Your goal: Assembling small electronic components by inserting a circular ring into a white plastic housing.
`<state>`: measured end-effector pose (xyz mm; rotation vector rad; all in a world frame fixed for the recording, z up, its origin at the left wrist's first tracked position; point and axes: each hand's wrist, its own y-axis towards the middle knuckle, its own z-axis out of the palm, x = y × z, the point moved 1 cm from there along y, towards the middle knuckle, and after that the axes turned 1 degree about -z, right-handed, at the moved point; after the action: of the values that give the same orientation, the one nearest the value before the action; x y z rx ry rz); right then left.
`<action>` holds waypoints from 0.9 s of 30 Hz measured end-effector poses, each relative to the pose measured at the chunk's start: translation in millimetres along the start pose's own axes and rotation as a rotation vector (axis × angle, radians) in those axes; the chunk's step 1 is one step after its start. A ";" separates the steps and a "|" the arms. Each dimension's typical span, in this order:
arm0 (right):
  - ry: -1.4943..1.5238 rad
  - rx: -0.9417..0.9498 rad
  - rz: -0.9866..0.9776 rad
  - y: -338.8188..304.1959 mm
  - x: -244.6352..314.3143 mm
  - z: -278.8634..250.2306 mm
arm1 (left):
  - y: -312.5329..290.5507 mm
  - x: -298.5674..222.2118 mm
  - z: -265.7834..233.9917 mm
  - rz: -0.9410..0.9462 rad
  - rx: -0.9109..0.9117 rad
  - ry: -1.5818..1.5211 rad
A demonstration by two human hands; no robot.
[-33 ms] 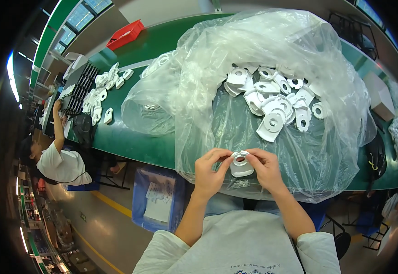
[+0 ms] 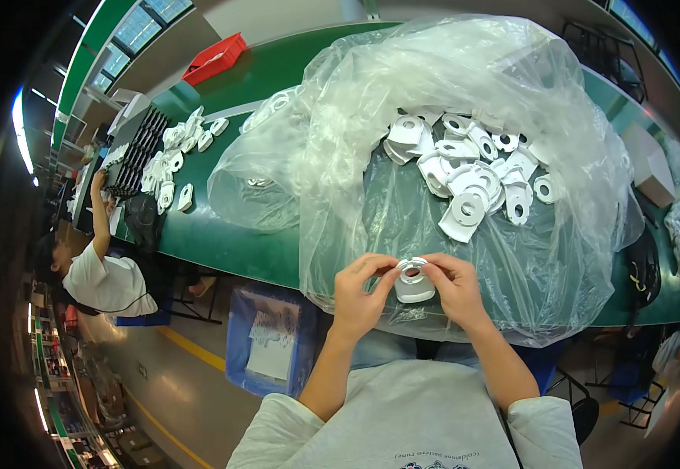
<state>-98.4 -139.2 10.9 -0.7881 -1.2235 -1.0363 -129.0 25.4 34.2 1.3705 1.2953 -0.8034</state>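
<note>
Between my two hands is a white plastic part (image 2: pixel 415 291) with a round hole in its ringed end, held over the near edge of the table. My left hand (image 2: pixel 361 291) pinches the ring's left side with thumb and fingertips. On the ring's right side, my right hand (image 2: pixel 455 288) grips in the same way. Just beyond lies a heap of similar white plastic parts (image 2: pixel 465 209), loose inside the mouth of a large clear plastic bag (image 2: pixel 340 187) spread over the green table (image 2: pixel 223 248).
A blue bin (image 2: pixel 240 336) with a clear liner stands on the floor at left. A red tray (image 2: pixel 216 59) sits at the far left. Another person (image 2: pixel 113 277) reaches toward black dividers (image 2: pixel 141 148) beside more white parts. At right are a white box (image 2: pixel 647 164) and a black bag (image 2: pixel 643 270).
My hands and the white plastic part have shifted very slightly to the right. The grip looks the same.
</note>
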 end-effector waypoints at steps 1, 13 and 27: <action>-0.009 -0.004 0.014 -0.3 -0.2 -1.9 | 0.5 -1.4 0.7 0.030 0.009 0.030; 0.003 -0.024 0.059 -3.5 -4.2 4.0 | -2.0 11.4 8.2 -0.163 0.004 -0.222; 0.117 0.024 0.098 -7.2 1.4 5.7 | -2.7 6.1 2.5 -0.009 -0.100 -0.100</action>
<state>-107.2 -136.8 13.1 -0.7511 -1.0856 -0.9719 -129.9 24.3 27.3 1.2308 1.2477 -0.7933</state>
